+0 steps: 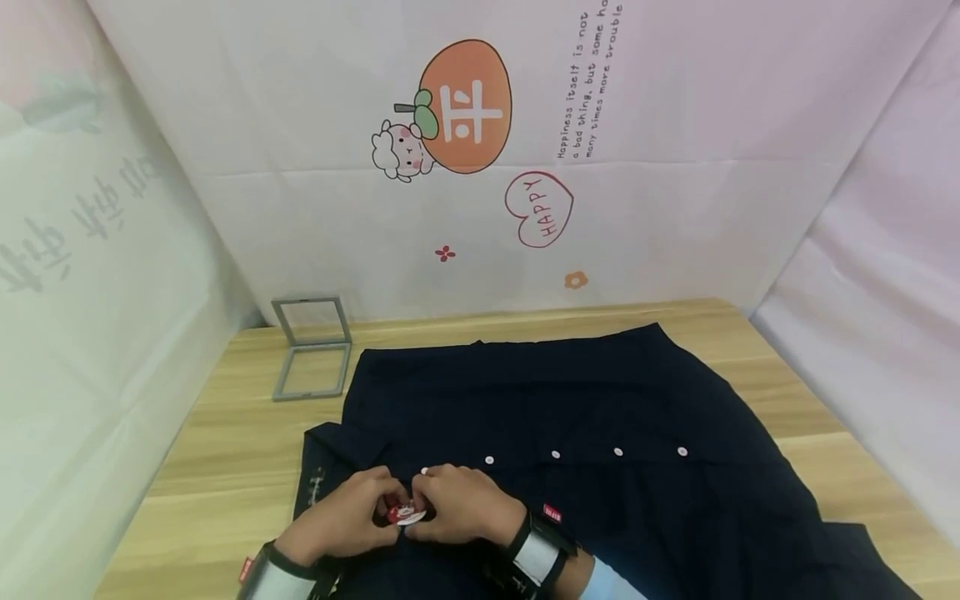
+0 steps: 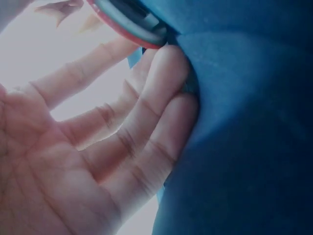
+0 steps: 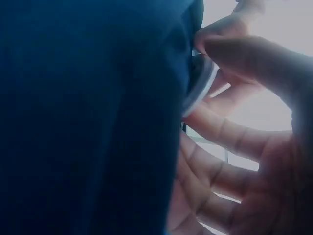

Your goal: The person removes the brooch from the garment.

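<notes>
A dark navy shirt with white buttons lies spread out. Over its left part, both hands hold a small round red and white pin badge against the cloth. My left hand grips the badge's left side. In the left wrist view its fingers bend against the shirt just under the badge's red rim. From the other side, my right hand pinches the badge. The right wrist view shows the pale badge edge between thumb and fingers, beside the dark cloth. The badge's back is mostly hidden.
A grey hinged double frame stands open at the back left of the wooden table. Printed white cloth hangs behind and along both sides. Both wrists wear black and grey straps.
</notes>
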A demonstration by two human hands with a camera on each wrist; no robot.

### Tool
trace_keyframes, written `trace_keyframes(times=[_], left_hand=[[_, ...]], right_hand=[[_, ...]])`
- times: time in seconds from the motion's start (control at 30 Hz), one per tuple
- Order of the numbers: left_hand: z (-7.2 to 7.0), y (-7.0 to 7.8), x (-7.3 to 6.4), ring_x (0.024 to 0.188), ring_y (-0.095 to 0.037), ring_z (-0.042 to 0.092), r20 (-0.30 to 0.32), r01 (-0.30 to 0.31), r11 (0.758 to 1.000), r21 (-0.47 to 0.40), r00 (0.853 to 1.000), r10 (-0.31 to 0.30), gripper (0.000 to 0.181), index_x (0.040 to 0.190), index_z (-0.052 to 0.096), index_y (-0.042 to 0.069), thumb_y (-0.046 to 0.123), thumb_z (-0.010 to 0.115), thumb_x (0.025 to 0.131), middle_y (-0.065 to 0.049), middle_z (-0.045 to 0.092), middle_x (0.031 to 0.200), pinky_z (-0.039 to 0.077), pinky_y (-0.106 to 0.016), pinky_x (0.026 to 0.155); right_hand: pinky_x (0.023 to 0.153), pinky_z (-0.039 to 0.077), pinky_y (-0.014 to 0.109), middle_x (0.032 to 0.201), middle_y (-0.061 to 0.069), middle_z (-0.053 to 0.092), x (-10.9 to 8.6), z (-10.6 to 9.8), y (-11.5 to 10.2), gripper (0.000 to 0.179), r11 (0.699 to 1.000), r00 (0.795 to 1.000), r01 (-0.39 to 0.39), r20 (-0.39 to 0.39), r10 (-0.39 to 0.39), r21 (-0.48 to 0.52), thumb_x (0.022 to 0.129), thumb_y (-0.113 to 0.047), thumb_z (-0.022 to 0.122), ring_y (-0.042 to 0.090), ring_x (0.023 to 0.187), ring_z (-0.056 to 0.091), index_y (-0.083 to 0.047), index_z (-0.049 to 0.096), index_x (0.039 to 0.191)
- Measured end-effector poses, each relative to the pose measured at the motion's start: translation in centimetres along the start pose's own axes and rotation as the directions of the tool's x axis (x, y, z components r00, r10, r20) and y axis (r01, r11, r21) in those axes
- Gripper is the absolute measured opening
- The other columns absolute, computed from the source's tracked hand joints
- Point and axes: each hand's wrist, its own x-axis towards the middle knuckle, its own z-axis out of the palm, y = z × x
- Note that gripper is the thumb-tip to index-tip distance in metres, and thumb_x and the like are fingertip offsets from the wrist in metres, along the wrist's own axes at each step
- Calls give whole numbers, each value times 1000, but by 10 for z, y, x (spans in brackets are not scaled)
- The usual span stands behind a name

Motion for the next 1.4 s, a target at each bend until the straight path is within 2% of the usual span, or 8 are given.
trace_keyframes(times=[0.23,0.37,0.47,0.67,0.8,0.97,1.17,1.4], left_hand=[[1,2,0,70,-6,47,19,14,1000,12,1000,-14,23,97,63,14,15,71,76,2,51,86,50,-25,61],[1,4,1,68,-7,45,8,14,999,29,1000,-15,24,97,61,14,17,73,76,2,49,85,48,-24,59],[0,5,2,67,-7,44,6,21,999,41,1000,-21,26,97,60,14,19,74,75,1,48,84,47,-24,58],[-1,4,0,68,-7,43,42,21,997,72,999,-24,29,101,59,15,17,72,75,3,46,86,45,-23,58],[-4,0,-2,72,-6,48,64,-7,1000,11,998,6,29,102,61,15,6,67,75,3,49,90,50,-25,62],[-5,-2,0,73,-6,52,30,-28,1000,0,999,28,27,99,61,12,-3,65,76,1,54,90,54,-27,63],[-5,-1,1,71,-5,51,20,-14,999,53,1000,13,25,97,62,11,0,69,76,2,54,89,53,-26,61],[-6,-1,-1,71,-5,51,3,-16,998,60,1000,16,23,96,64,10,3,71,75,1,58,90,53,-27,60]], right_hand=[[45,38,18,76,-8,51,2,6,-2,25,998,999,2,-38,-4,-67,78,-44,71,2,59,41,-22,60,78],[46,40,17,78,-8,53,3,7,-3,31,993,998,14,-53,-20,-113,76,-51,70,2,60,43,-22,61,79],[46,39,17,79,-7,52,4,6,-3,34,990,998,25,-58,-33,-141,76,-54,69,2,61,43,-21,63,84],[48,39,17,81,-8,51,5,7,-3,29,995,999,28,-39,-32,-98,77,-47,71,2,63,42,-22,65,90],[47,38,17,78,-9,48,4,7,-1,25,998,999,35,-28,-37,-46,78,-44,72,2,61,40,-22,62,83],[48,38,16,80,-9,47,5,6,0,19,998,998,66,2,-67,15,80,-36,72,1,62,41,-22,60,82],[54,40,15,86,-9,52,6,7,1,14,991,991,132,11,-132,5,82,-29,71,-1,67,43,-21,60,84],[54,39,13,85,-9,53,7,5,3,13,981,981,194,7,-194,23,83,-23,70,-1,66,42,-20,58,83]])
